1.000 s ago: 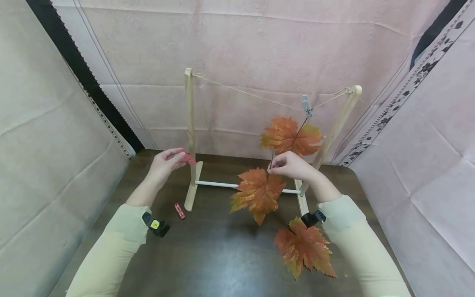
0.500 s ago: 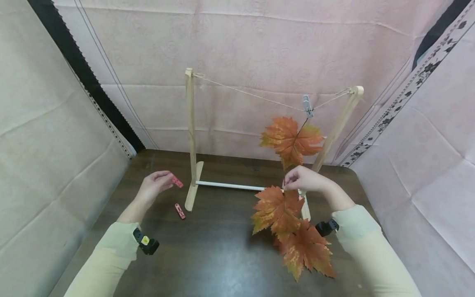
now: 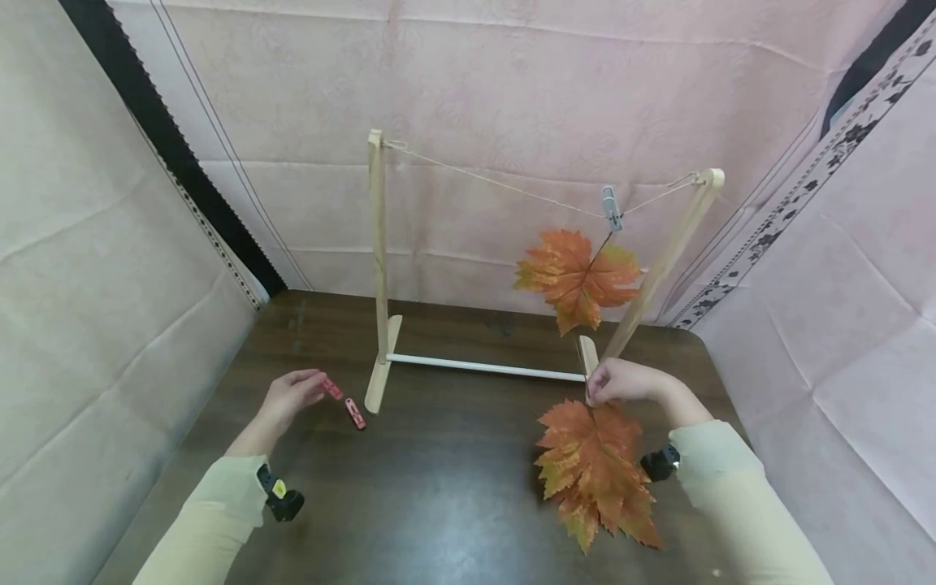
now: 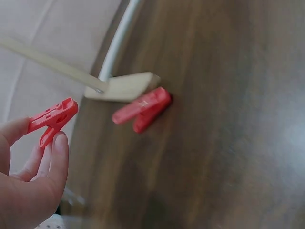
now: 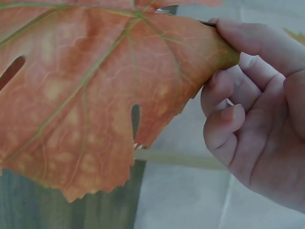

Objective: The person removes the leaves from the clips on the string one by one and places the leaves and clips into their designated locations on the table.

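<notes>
My left hand (image 3: 287, 402) pinches a red clothespin (image 4: 66, 113) by its handle ends, low over the left of the table. Close by, a second red clothespin (image 3: 354, 413) lies on the tabletop beside the rack's left foot. My right hand (image 3: 630, 382) pinches an orange maple leaf (image 3: 585, 443) at its stem, and the leaf hangs below the fingers. In the head view it overlaps another maple leaf (image 3: 632, 524) lower on the table, partly hiding it. A third leaf (image 3: 578, 276) hangs from the string (image 3: 497, 182) in a blue-grey clothespin (image 3: 612, 209).
A wooden rack stands at the back of the dark table (image 3: 439, 504), with a left post (image 3: 380, 260), a right post (image 3: 669, 256) and a white crossbar (image 3: 483, 368) low between them. Pale cloth (image 3: 468, 89) encloses the back and sides.
My right hand has moved right and toward me with the leaf, now over the leaf on the table. My left hand has come down and left, nearer the loose clothespin.
</notes>
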`<action>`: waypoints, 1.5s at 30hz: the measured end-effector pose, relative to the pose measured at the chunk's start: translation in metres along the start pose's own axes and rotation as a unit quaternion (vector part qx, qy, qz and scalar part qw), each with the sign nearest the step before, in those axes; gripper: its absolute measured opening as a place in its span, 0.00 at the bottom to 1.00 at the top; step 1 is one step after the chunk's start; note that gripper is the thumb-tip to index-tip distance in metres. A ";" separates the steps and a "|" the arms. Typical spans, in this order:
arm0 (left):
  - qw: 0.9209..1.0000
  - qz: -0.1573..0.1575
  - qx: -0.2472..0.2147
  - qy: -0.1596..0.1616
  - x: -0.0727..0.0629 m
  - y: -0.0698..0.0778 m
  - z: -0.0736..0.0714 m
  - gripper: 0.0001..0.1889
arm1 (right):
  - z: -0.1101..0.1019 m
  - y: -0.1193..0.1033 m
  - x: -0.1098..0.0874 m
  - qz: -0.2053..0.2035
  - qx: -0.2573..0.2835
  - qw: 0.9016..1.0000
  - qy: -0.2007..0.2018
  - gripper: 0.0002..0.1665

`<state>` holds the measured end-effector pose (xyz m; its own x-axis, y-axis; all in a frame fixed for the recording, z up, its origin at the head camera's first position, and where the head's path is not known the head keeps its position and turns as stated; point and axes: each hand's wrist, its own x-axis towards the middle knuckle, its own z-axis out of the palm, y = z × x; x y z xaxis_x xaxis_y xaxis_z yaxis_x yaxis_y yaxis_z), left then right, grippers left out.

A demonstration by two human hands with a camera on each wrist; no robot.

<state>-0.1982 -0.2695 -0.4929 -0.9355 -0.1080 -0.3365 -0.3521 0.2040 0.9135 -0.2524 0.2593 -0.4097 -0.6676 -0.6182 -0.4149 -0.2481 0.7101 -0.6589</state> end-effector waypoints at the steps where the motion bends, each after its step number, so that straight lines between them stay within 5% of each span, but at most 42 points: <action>1: 1.000 -0.005 -0.002 0.001 0.001 -0.004 -0.001 0.33 | 0.002 0.004 0.000 -0.002 -0.004 1.000 -0.005 0.13; 12: 0.998 -0.053 0.006 0.014 0.008 -0.041 -0.002 0.29 | 0.025 0.043 0.006 0.017 0.022 0.999 -0.027 0.14; 20: 0.998 -0.059 0.015 0.030 0.014 -0.058 0.003 0.25 | 0.041 0.068 0.014 0.038 0.028 0.999 0.011 0.18; 26: 0.997 -0.049 0.038 0.039 0.016 -0.059 0.008 0.24 | 0.048 0.077 0.017 0.049 0.004 0.998 0.041 0.20; 34: 0.994 -0.065 0.061 0.063 0.016 -0.056 0.014 0.24 | 0.051 0.081 0.018 0.064 -0.036 0.993 0.097 0.03; 45: 0.991 -0.051 0.083 0.089 0.015 -0.054 0.011 0.24 | 0.048 0.071 0.010 0.075 -0.049 0.987 0.133 0.05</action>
<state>-0.1930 -0.2713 -0.5499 -0.8796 -0.3040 -0.3660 -0.4590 0.3393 0.8211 -0.2427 0.2873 -0.4907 -0.8598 -0.4023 -0.3143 -0.1905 0.8240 -0.5335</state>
